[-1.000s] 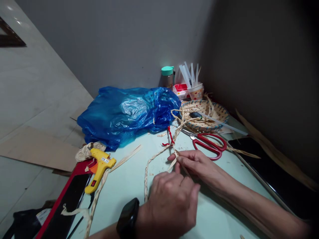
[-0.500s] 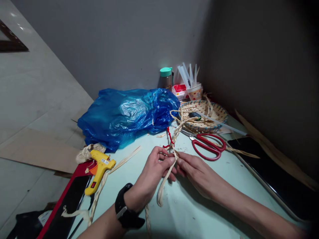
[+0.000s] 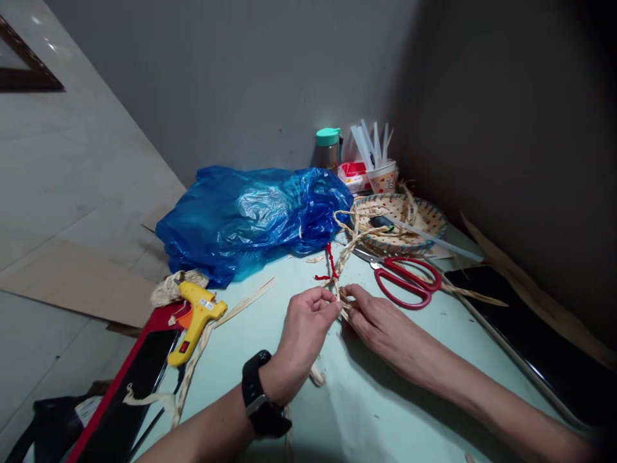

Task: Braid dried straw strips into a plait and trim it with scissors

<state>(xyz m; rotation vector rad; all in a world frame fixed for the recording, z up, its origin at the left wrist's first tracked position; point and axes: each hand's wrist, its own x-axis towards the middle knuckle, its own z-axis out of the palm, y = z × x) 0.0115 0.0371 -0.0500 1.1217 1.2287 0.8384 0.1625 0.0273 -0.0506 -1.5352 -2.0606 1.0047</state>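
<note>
Both my hands meet over a pale green table on a braid of tan straw strips. My left hand, with a black watch on the wrist, is closed in a pinch on the strips where the braid ends. My right hand is closed on the same strips from the other side, fingertips touching the left hand's. The braid runs away from my hands towards a woven basket, with a red tie on it. Loose strip ends trail under my left wrist.
Red-handled scissors lie just right of the braid. A blue plastic bag fills the back left. A yellow glue gun rests on a red-edged black board. A cup of glue sticks and a green-capped jar stand in the corner.
My left hand has moved forward from near the camera up to the braid and pinched the strips beside my right hand. The loose strip loop has been drawn in under my left hand.
</note>
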